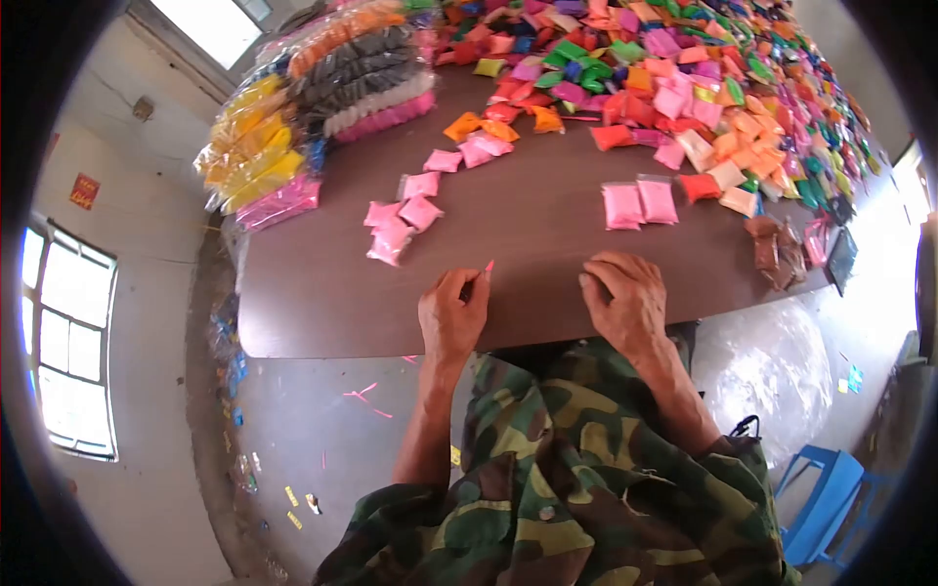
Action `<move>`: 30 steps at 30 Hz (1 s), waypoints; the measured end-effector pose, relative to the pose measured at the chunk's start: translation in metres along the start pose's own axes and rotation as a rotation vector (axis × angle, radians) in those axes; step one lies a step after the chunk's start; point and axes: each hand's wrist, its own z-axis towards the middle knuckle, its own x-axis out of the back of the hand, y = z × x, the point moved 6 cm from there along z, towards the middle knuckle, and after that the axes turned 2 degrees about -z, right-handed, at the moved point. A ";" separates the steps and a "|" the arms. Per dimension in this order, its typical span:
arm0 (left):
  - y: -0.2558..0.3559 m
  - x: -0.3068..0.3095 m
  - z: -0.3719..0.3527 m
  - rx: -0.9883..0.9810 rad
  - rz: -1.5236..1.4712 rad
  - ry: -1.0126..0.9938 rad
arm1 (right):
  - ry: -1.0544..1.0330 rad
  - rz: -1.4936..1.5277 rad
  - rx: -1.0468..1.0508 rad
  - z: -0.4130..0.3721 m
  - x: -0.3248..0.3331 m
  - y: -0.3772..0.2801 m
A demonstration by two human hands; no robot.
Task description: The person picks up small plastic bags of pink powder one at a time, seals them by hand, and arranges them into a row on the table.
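Observation:
My left hand (454,313) is closed near the table's front edge, with a thin pink strip (490,266) sticking up from its pinched thumb and fingers. To its right, my right hand (627,298) rests on the tabletop with its fingers curled in, and nothing shows in them. Just beyond the right hand, two pink packets (640,203) in clear wrap lie side by side. Several more pink packets (393,239) form a loose trail ahead of the left hand, leading up toward some orange packets (463,126).
A large heap of colourful packets (674,88) covers the back and right of the brown table (322,303). Bundled bags (362,73) are stacked at back left. Brown packets (777,252) lie near the right edge. A blue stool (821,503) and a clear plastic bag (767,376) are on the floor.

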 end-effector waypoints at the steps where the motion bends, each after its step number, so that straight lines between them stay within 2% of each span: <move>1: -0.003 0.006 0.004 0.026 0.024 0.015 | -0.006 0.003 0.002 0.000 0.001 -0.001; 5: -0.039 0.041 0.030 -0.001 0.262 0.163 | -0.014 -0.014 0.010 0.000 0.000 -0.001; 6: -0.046 0.051 0.037 0.107 0.276 0.173 | -0.018 -0.009 0.007 0.000 -0.001 -0.001; 9: -0.063 0.073 0.052 -0.090 0.402 0.309 | -0.029 -0.004 -0.001 0.000 -0.001 -0.001; 13: -0.098 0.069 0.075 0.012 0.178 0.257 | -0.026 -0.006 0.010 0.002 -0.001 -0.001; 14: -0.100 0.062 0.077 -0.018 0.197 0.218 | -0.025 -0.004 0.011 0.001 -0.001 0.000; 16: -0.090 0.046 0.078 -0.077 0.234 0.138 | -0.017 0.006 0.000 -0.002 -0.004 0.003; 19: -0.050 0.017 0.058 -0.233 0.112 0.089 | -0.043 0.012 -0.016 -0.002 -0.004 0.003; 22: -0.015 -0.004 0.035 -0.244 0.077 -0.025 | -0.046 0.014 -0.013 0.000 -0.002 0.003; 25: 0.017 -0.010 0.020 -0.410 0.165 0.101 | -0.053 0.023 -0.012 0.002 -0.003 0.001; 30: 0.036 -0.004 -0.005 -0.360 0.120 0.006 | -0.115 0.062 0.014 0.016 -0.016 -0.013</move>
